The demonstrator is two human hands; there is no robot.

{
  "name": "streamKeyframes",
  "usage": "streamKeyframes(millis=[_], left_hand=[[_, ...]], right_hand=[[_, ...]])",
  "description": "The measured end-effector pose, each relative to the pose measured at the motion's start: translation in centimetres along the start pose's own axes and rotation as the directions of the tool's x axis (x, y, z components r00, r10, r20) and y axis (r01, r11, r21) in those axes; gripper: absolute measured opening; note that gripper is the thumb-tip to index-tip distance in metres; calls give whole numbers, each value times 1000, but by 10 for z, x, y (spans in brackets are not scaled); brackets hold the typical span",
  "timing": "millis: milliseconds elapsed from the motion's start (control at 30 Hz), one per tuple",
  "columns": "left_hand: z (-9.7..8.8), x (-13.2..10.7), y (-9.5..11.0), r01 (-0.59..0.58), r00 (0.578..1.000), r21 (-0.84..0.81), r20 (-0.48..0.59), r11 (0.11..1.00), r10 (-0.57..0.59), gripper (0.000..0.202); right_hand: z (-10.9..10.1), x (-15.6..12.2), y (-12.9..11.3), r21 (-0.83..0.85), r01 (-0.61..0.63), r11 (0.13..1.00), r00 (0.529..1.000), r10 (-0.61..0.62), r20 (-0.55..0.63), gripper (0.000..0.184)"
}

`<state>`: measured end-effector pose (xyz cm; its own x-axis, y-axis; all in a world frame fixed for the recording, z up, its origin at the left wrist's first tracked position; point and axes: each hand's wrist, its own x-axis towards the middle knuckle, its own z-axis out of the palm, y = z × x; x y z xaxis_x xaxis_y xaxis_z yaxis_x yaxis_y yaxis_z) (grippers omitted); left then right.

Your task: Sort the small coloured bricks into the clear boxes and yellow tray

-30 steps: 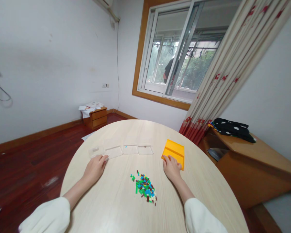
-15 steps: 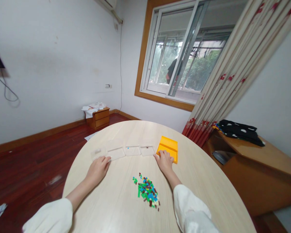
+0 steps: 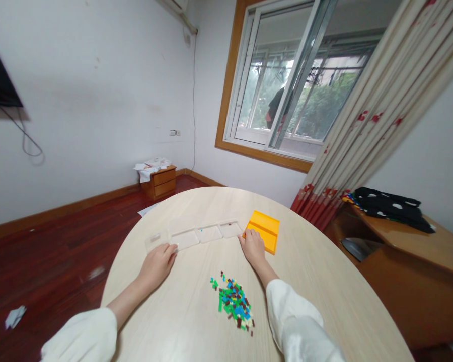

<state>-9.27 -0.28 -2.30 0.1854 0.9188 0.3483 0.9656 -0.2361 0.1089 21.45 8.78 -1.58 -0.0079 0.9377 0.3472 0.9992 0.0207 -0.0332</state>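
Three shallow clear plastic trays stand in a slanting row on the table: a left tray, a middle tray with a tiny blue brick, and a right tray with a small brown brick. My left hand is closed, its fingertips at the near-left corner of the left tray. At the right tray's outer edge, my right hand has bent fingers and partly covers an open yellow case. Nearer to me lies a loose pile of small building bricks in green, blue, brown and yellow.
The round wooden table carries everything. A clear plastic piece lies beyond my left hand. A wooden desk with dark cloth stands on the right; a small cabinet with papers is behind. A person is visible outside the window.
The trays have shifted from a curved row into a straighter, slanting one. My right hand has moved slightly left relative to the yellow case. The camera view has turned a little left.
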Motion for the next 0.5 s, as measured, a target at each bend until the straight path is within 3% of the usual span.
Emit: streamKeyframes(millis=[133, 500], left_hand=[[0, -1, 0, -1, 1000, -9, -8, 1000, 1, 25], [0, 0, 3, 0, 1000, -17, 12, 1000, 1, 27]], right_hand=[[0, 2, -3, 6, 42, 999, 999, -42, 6, 31], [-3, 2, -5, 19, 146, 989, 988, -147, 45, 24]])
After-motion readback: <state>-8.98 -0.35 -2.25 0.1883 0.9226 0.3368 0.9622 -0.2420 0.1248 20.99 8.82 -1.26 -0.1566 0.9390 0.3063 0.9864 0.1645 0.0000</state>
